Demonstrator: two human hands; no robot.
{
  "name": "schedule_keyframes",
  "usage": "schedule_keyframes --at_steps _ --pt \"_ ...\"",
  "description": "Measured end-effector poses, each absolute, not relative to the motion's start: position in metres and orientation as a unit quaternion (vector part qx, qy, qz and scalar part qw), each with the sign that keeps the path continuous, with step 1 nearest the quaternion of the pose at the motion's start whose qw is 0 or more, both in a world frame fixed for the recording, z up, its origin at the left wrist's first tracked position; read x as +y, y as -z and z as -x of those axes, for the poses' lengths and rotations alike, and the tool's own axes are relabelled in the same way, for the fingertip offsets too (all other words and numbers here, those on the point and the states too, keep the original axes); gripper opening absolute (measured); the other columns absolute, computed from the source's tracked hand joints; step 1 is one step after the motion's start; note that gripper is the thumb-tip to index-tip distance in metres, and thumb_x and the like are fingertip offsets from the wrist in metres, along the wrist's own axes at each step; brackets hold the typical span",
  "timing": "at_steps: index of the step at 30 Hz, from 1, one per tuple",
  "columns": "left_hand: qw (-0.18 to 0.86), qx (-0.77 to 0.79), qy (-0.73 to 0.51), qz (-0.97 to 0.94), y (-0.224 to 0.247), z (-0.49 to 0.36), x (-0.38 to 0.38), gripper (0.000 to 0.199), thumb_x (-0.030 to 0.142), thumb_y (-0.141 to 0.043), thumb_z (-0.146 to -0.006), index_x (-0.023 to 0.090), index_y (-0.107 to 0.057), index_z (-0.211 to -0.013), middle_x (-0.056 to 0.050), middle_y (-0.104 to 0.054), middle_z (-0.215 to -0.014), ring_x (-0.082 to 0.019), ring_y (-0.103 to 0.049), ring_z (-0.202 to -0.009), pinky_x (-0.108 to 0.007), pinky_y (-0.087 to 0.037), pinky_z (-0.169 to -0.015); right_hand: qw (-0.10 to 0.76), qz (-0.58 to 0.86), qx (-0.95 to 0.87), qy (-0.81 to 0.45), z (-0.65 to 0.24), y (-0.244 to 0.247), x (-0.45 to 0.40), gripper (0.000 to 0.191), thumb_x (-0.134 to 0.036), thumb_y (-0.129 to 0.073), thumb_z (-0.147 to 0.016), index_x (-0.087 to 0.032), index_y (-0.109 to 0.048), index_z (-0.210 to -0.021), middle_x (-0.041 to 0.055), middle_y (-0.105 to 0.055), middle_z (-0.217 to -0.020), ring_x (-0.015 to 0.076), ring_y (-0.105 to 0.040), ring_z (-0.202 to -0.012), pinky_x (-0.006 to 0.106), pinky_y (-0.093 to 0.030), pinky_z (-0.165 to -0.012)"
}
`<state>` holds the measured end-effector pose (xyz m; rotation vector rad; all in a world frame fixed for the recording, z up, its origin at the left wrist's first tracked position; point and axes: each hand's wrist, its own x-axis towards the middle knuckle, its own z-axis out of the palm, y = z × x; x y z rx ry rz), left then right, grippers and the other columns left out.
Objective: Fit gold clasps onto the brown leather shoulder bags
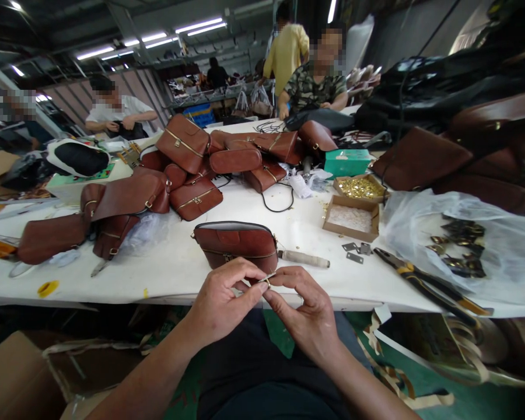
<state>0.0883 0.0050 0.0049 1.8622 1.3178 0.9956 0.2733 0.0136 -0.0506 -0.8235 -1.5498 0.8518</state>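
Both hands meet just past the table's front edge, fingertips around a small metal piece (268,279). My left hand (225,297) pinches it from the left with thumb and fingers. From the right, my right hand (305,306) closes thumb and forefinger on the same piece. Its exact shape is too small to tell. Right behind the hands a brown leather bag (245,242) stands upright on the white table (157,274), its zipper facing me and partly covered by my left hand. A tool with a pale wrapped handle (306,258) lies at the bag's right side.
Brown bags (126,195) are heaped at the left and centre back. To the right are metal plates (354,256), black-yellow pliers (424,283), a box of gold fittings (359,188), an open cardboard box (352,219) and a plastic bag of buckles (459,251). People sit across the table.
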Motion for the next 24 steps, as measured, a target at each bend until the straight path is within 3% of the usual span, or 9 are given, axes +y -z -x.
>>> schedule_keyframes --at_steps 6,10,16,24 --pt "0.427 0.463 -0.371 -0.683 -0.006 -0.077 0.005 0.028 0.032 -0.075 -0.093 0.023 -0.076 -0.119 -0.008 -0.072 -0.115 -0.016 -0.072 -0.091 -0.023 -0.06 -0.075 0.569 0.367 -0.611 -0.411 -0.266 0.047 0.016 0.005 -0.024 -0.078 -0.093 -0.027 -0.075 -0.093 0.0029 -0.073 -0.092 0.0213 -0.067 -0.089 0.036 -0.051 -0.084" --pt "0.366 0.491 -0.426 -0.666 -0.005 -0.066 0.007 0.044 0.023 -0.073 -0.092 0.024 -0.066 -0.135 -0.007 -0.074 -0.114 -0.016 -0.073 -0.095 -0.026 -0.062 -0.082 0.556 0.372 -0.582 -0.462 -0.258 0.05 0.022 0.004 -0.027 -0.076 -0.094 -0.027 -0.074 -0.091 0.0022 -0.07 -0.091 0.0205 -0.065 -0.088 0.036 -0.049 -0.084" --pt "0.244 0.494 -0.412 -0.726 -0.005 -0.044 0.02 0.038 0.018 -0.07 -0.091 0.023 -0.07 -0.129 -0.008 -0.074 -0.114 -0.018 -0.071 -0.1 -0.027 -0.062 -0.082 0.559 0.349 -0.566 -0.496 -0.245 0.06 0.032 0.004 -0.025 -0.076 -0.094 -0.027 -0.074 -0.092 0.0028 -0.071 -0.096 0.0209 -0.064 -0.093 0.037 -0.049 -0.088" --pt "0.368 0.45 -0.414 -0.701 0.002 -0.047 0.022 0.015 0.02 -0.072 -0.093 0.021 -0.08 -0.106 -0.007 -0.079 -0.1 -0.017 -0.074 -0.088 -0.026 -0.06 -0.077 0.563 0.341 -0.563 -0.5 -0.235 0.059 0.034 0.005 -0.023 -0.076 -0.094 -0.028 -0.075 -0.093 0.0033 -0.071 -0.093 0.0216 -0.065 -0.09 0.037 -0.051 -0.085"
